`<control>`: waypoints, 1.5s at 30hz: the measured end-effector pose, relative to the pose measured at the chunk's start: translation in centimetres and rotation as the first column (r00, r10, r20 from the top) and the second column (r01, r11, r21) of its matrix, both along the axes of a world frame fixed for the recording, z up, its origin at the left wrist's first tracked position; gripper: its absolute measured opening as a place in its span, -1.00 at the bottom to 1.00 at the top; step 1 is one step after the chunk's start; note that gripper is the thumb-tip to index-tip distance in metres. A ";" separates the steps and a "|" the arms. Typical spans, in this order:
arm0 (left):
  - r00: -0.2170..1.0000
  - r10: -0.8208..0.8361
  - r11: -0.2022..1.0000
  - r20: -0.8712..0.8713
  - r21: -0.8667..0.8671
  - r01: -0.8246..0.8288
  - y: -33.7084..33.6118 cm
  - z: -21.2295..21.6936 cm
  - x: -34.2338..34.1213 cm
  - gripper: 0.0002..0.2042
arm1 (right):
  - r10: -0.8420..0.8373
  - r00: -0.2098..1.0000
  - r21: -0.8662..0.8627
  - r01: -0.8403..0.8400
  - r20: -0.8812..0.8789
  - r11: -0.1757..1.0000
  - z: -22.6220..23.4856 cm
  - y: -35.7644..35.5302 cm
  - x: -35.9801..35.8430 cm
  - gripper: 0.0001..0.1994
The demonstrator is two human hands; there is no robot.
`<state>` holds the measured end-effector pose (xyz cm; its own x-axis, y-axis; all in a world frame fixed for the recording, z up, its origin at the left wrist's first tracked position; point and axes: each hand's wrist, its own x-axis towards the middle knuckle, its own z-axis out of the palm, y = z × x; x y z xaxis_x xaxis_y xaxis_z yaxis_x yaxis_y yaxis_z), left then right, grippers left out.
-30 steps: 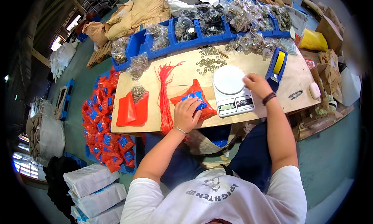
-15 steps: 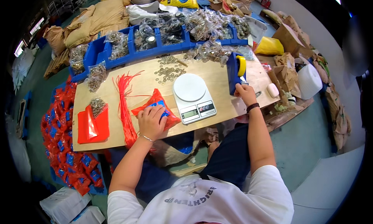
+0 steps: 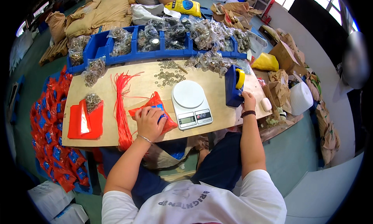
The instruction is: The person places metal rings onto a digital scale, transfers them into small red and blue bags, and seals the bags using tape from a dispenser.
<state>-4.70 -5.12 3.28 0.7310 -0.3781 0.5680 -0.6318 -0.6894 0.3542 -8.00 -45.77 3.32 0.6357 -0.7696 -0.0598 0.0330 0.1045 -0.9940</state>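
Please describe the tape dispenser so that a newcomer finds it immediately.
On the wooden table, look right of the white scale. At the right hand is the tape dispenser: unlike the blue bins behind it, it carries a yellow roll.

Left hand (image 3: 149, 123) resting on a red bag (image 3: 169, 125), right hand (image 3: 249, 102) at a blue tape dispenser's (image 3: 232, 91) near end, white scale (image 3: 190, 99) between them on a wooden table (image 3: 216, 92), blue bins (image 3: 150, 55) along far edge.

Two hands (image 3: 149, 123) (image 3: 249, 101), two bracelets (image 3: 144, 139) (image 3: 248, 113), one scale (image 3: 191, 105), one tape dispenser (image 3: 234, 88) and one bundle of strings (image 3: 123, 123) are seen.
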 end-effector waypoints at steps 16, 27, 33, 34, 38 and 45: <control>0.999 0.002 0.998 -0.052 -0.056 -0.005 0.0 0.0 0.1 -0.83 | -0.198 0.976 0.707 0.077 0.092 0.703 -0.2 4.8 -3.4 -0.97; 0.920 -0.185 0.863 -0.346 -0.506 -0.017 4.2 1.2 2.3 -0.79 | 0.560 0.786 0.780 -0.515 0.262 0.357 -1.5 4.4 -1.8 -0.87; 0.824 -0.261 0.895 -0.503 -0.447 0.011 5.7 0.8 2.2 -0.82 | 0.671 0.662 0.549 -0.716 0.335 0.432 0.7 10.0 0.1 -0.85; 0.808 -0.230 0.920 -0.542 -0.392 -0.001 5.3 1.2 1.9 -0.84 | 0.696 0.642 0.511 -0.736 0.322 0.444 0.8 10.9 0.5 -0.84; 0.826 -0.075 0.960 -0.558 -0.266 -0.092 4.8 1.6 1.4 -0.87 | 0.771 0.568 0.392 -0.805 0.288 0.446 1.5 14.7 1.7 -0.83; 0.788 -0.012 0.956 -0.616 -0.239 -0.172 5.2 1.5 -0.5 -0.82 | 0.883 0.312 0.282 -0.934 0.349 0.219 2.1 20.8 2.7 -0.82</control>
